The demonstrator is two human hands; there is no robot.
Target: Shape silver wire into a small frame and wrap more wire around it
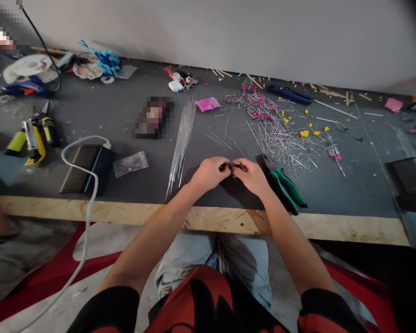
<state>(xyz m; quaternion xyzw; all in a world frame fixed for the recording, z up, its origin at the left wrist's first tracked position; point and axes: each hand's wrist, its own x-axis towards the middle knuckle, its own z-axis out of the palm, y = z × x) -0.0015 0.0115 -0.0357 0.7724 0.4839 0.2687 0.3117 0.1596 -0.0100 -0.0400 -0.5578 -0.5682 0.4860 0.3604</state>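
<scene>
My left hand and my right hand meet just above the dark grey tabletop, near its wooden front edge. Both pinch one small dark reddish piece between the fingertips; it is too small to tell what it is. A bundle of thin straight metal wires lies just left of my left hand. Green-handled pliers lie right beside my right hand.
A heap of bent wires with pink and yellow beads spreads at the back right. A black box with a white cable sits at the left, a yellow-and-black tool farther left. A pink bag, wooden sticks and scraps lie along the wall.
</scene>
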